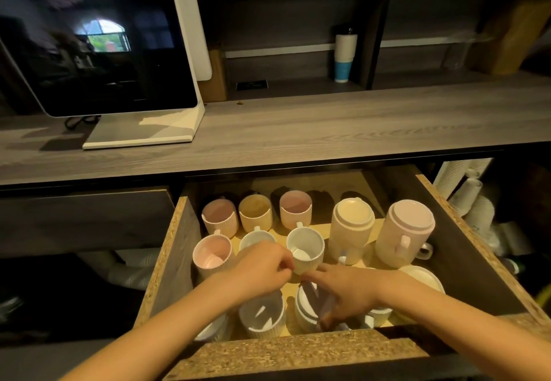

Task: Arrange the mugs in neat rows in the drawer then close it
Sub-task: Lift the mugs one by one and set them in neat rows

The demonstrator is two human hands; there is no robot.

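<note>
- Grey wood-grain counter (328,124) fills the middle of the frame; a dark screen on a white stand (98,52) occupies the upper left; the open drawer (176,249) sits below centre.
- Left hand (262,264), centre of frame: fingers curled and pinched together beside the lower rim of the white ribbed mug (305,249). Contact appears likely; a firm hold cannot be confirmed.
- Right hand (346,291), lower centre: fingers bent downward over a white mug at the drawer front (307,306). Whether it grips that mug cannot be told.
- Just left of that mug stands a grey ribbed mug (262,318). A pink mug (211,255) stands at the left of the middle row.
- Back row, upper part of the drawer: three mugs (256,212) upright, side by side, aligned.
- Right half of the drawer: two tall inverted stacks (381,231), bases up, near each other but not in line with the rows.
- Assessment: back row and most of the middle row appear done. The front mugs and the right-hand items look unsorted. The drawer is fully open, so closing remains.
</note>
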